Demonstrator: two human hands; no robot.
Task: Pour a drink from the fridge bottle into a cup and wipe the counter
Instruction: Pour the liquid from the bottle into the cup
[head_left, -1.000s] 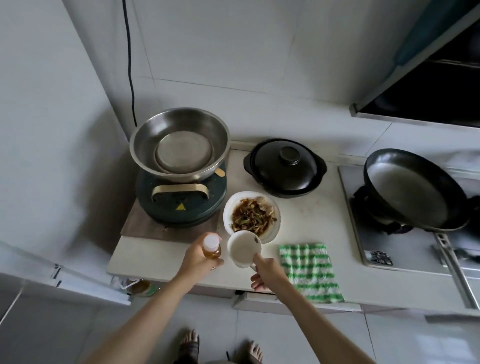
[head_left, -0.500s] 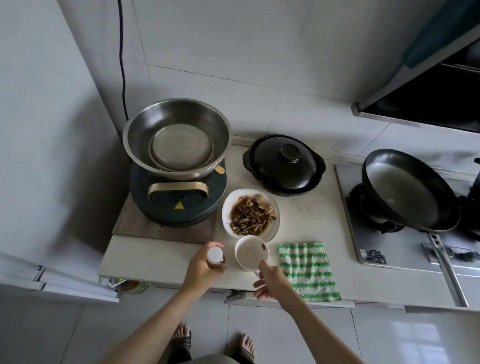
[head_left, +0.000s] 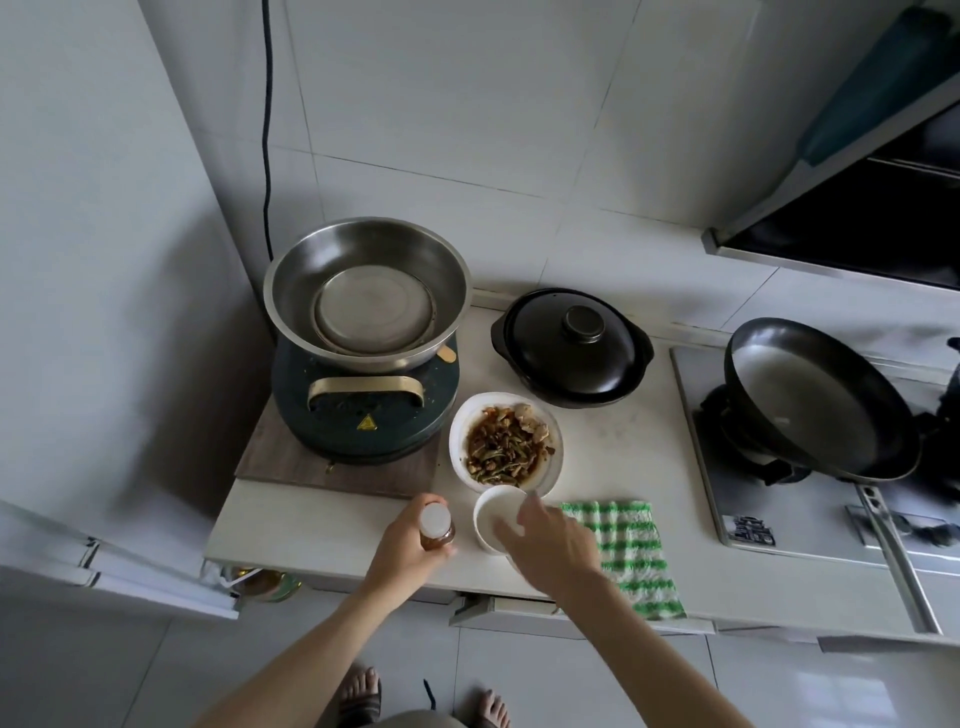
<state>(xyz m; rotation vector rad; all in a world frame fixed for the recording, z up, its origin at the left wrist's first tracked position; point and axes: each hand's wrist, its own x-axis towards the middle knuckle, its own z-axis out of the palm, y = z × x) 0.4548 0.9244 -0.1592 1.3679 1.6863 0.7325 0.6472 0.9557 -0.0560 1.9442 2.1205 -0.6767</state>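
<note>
Head view: bottle (head_left: 435, 526), white cap on, upright at worktop (head_left: 332, 525) front edge, left hand (head_left: 410, 545) grip clamped round it. White cup (head_left: 493, 517) just right; right hand (head_left: 545, 540) fingers spread loose over its rim. Green-checked cloth (head_left: 631, 553) beyond.

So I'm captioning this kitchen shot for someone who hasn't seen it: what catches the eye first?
The big steel basin on the dark green cooker at the counter's back left stands out most, then the white plate of stir-fry in front of the black lidded pot. At the near edge, the left hand grips a capped bottle beside a white cup.
</note>
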